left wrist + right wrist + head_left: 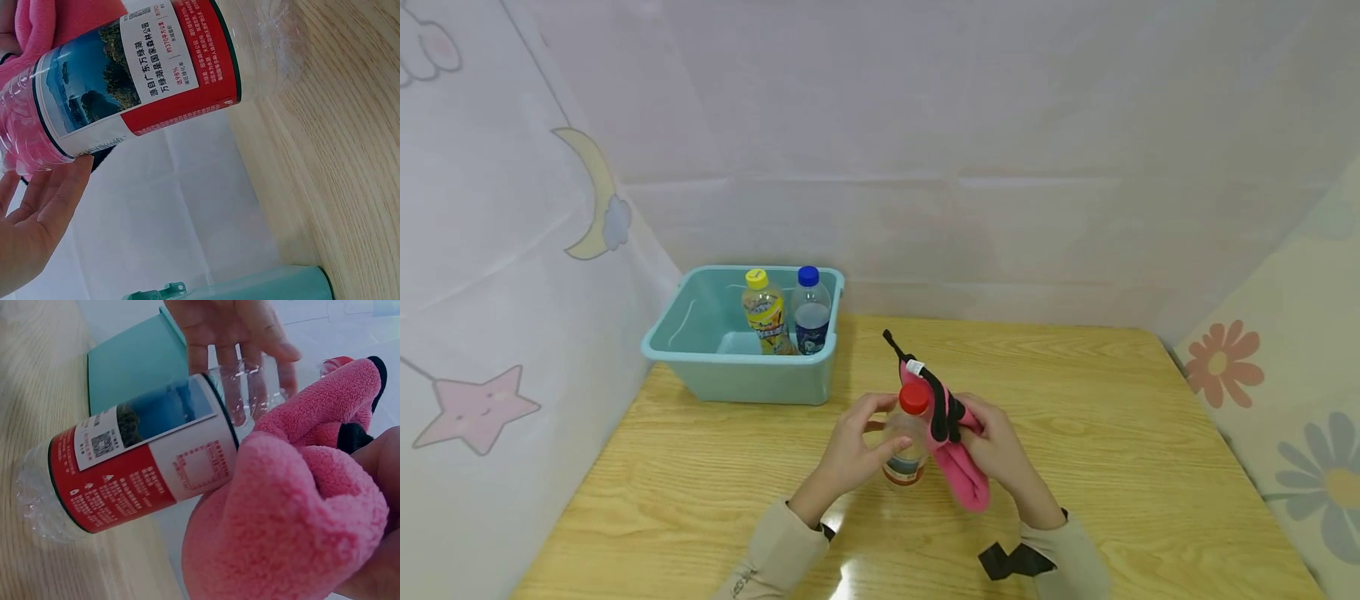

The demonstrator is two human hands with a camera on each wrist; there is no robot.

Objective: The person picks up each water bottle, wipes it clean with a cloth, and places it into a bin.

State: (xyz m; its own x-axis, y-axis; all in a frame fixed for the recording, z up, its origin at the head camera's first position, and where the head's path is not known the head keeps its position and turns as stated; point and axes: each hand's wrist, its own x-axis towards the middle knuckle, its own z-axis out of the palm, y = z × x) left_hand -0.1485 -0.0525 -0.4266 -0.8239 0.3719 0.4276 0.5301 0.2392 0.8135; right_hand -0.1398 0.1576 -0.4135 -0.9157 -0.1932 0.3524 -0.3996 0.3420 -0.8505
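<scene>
A clear plastic bottle (904,471) with a red cap stands upright on the table; its label (147,69) shows a lake picture and a red band. My left hand (853,446) holds the bottle by its upper part, the thumb across the near side and the fingers behind. In the right wrist view, the left fingers (234,394) show through the clear plastic. A bunched pink plush cloth (961,475) with black trim, a black cord and a white tag is gripped in my right hand (996,446). The cloth lies close against the bottle's right side.
A light teal plastic tub (737,379) stands at the table's back left. Inside it are a yellow-capped bottle (766,317) and a blue-capped bottle (811,317). Printed cloth walls (925,233) enclose the wooden table (1112,433) on the back and sides.
</scene>
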